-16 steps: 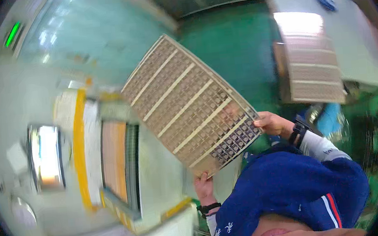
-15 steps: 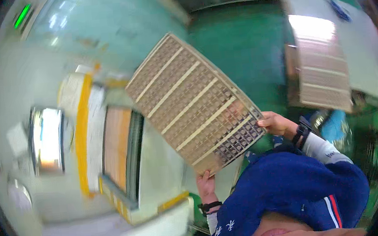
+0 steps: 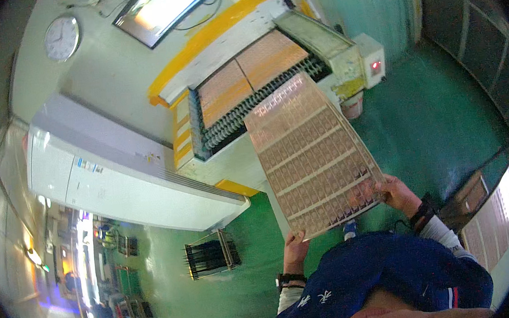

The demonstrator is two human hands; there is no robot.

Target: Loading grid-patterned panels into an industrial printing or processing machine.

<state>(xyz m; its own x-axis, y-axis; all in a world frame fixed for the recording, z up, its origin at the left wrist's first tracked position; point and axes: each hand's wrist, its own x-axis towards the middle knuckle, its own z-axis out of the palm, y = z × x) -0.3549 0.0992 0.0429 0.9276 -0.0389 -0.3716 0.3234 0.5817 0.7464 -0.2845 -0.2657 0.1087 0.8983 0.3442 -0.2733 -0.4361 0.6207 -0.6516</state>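
Observation:
Both of my hands hold a large copper-coloured circuit board panel with rows of small repeated patterns and pale strips between them. A second edge along its right side suggests more than one sheet, but I cannot tell for sure. My left hand pinches the near left corner, and my right hand grips the near right corner. The panel's far end reaches over the front edge of a roller machine. On its bed lie two coppery panels, a right one and a left one, side by side.
Left of the machine stands a long white cabinet. A black slotted rack sits on the green floor. A control box with a red light is at the machine's right. Far right, similar panels lie on a table.
My view has turned left, bringing the roller machine ahead of me and the table to the far right edge. The held panel has swung to face the machine; both hands keep their hold.

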